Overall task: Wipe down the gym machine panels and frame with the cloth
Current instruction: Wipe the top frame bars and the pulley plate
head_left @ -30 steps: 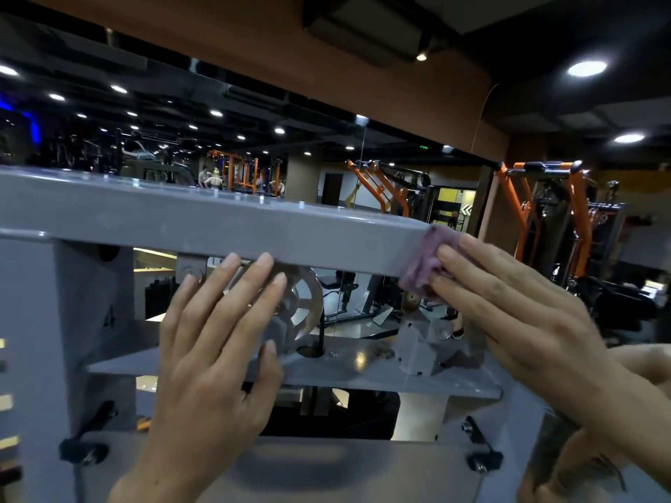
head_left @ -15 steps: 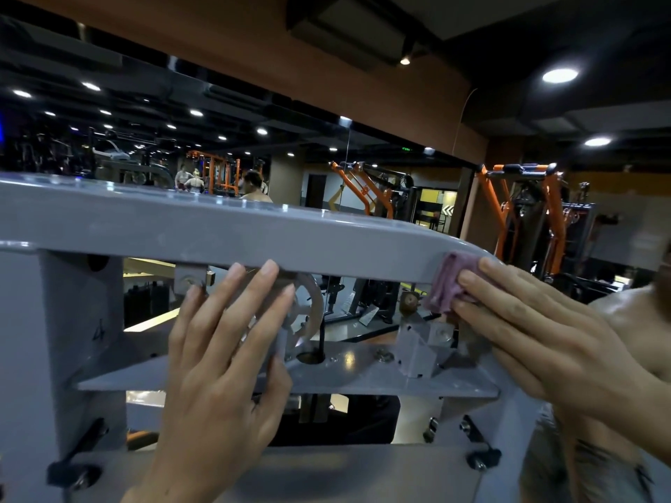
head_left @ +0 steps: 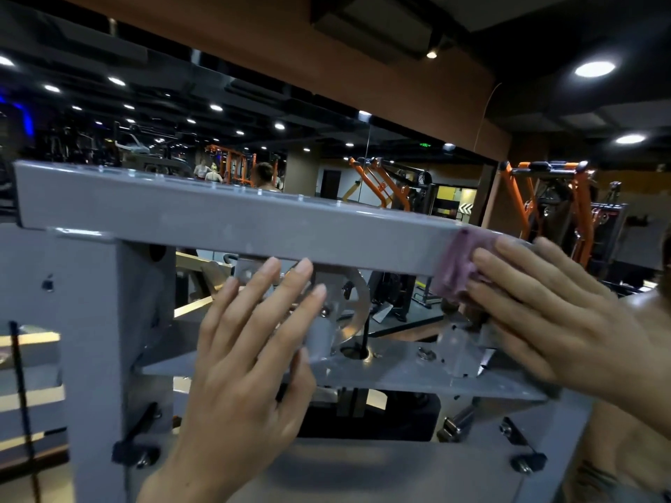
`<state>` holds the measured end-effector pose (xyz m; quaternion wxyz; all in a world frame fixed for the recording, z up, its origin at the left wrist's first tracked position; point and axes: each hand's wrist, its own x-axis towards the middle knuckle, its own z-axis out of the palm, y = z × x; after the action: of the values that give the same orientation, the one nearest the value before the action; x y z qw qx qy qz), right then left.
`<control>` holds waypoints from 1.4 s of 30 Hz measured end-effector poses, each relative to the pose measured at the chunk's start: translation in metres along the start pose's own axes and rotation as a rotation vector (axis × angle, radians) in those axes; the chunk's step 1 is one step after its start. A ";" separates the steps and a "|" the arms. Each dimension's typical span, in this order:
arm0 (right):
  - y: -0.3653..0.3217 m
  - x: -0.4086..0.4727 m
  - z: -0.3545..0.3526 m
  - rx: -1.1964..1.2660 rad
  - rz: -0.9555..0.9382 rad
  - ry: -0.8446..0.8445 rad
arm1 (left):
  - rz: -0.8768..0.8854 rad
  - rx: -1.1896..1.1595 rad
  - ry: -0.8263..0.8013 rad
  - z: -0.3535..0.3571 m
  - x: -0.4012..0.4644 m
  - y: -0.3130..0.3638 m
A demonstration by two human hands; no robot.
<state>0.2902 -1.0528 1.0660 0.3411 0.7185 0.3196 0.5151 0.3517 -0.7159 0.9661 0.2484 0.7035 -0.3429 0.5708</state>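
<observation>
Cloth [head_left: 458, 263] back onto beam end [head_left: 417, 248]

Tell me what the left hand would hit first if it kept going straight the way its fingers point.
The left hand points up and slightly right. Its fingers already reach the lower edge of the grey top beam, so that beam would likely come first. Depth is unclear; the pulley wheel sits just behind.

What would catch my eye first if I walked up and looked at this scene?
Two bare hands against a grey machine frame: the right hand presses a purple cloth onto the crossbar's right end, and the left hand is spread flat in front of the pulley wheel. Behind, orange gym machines stand out.
</observation>
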 end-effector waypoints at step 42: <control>-0.065 -0.029 -0.004 0.108 0.637 -0.031 | -0.029 -0.096 -0.071 -0.014 -0.018 -0.027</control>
<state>0.2713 -1.0385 0.9985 0.1289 0.8071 0.1003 0.5673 0.3615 -0.6844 0.9525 0.2776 0.7156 -0.3682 0.5246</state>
